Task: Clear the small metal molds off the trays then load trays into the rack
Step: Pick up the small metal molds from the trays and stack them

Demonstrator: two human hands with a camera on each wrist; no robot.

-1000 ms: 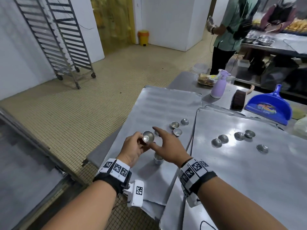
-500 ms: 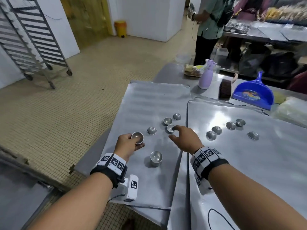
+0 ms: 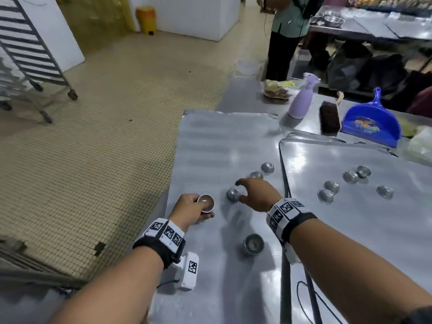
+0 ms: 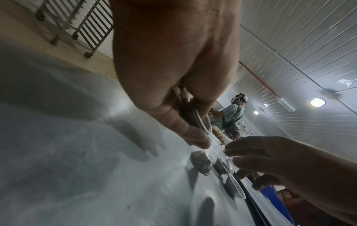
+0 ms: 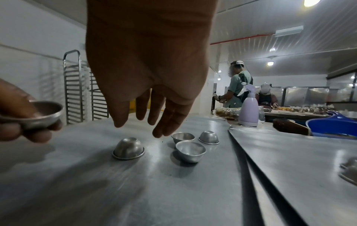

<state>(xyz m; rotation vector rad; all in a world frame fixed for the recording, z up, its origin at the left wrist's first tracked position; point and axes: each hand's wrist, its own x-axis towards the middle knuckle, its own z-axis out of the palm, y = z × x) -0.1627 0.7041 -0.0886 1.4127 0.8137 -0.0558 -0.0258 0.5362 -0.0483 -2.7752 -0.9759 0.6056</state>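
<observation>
Closest to the person, one small metal cup (image 3: 253, 243) stands alone, open side up, on the left tray (image 3: 210, 146). It sits between the two arms.

A little farther on, the left hand (image 3: 190, 210) curls its fingers and thumb around a held cup (image 3: 206, 203), open side up. The hand holds it just above the tray. The right wrist view shows this cup (image 5: 41, 115) pinched at the rim, with fingers under it.

Beside it, the right hand (image 3: 257, 194) hangs over the tray with its fingers spread and pointing down (image 5: 164, 120). It holds nothing. Right under its thumb is an upside-down cup (image 3: 233, 195), round side up. The fingertips are close above it, but they do not touch it in the right wrist view (image 5: 128, 149).

Just past the fingers are three more cups. Two stand open side up (image 5: 190, 151) (image 5: 182, 137), and one lies upside down (image 5: 209, 137) near the tray's right edge.

The right tray (image 3: 350, 230) lies next to the left one, its edge lapping over. Five cups (image 3: 332, 187) are on it, well apart from both hands.

Farther back on the table are a purple spray bottle (image 3: 301, 101), a dark brush (image 3: 329, 116) and a blue dustpan (image 3: 371, 122).

Far off on the tiled floor stands the metal rack (image 3: 28, 47) on wheels, by the white wall. Another person (image 3: 285, 33) stands at a far table.
</observation>
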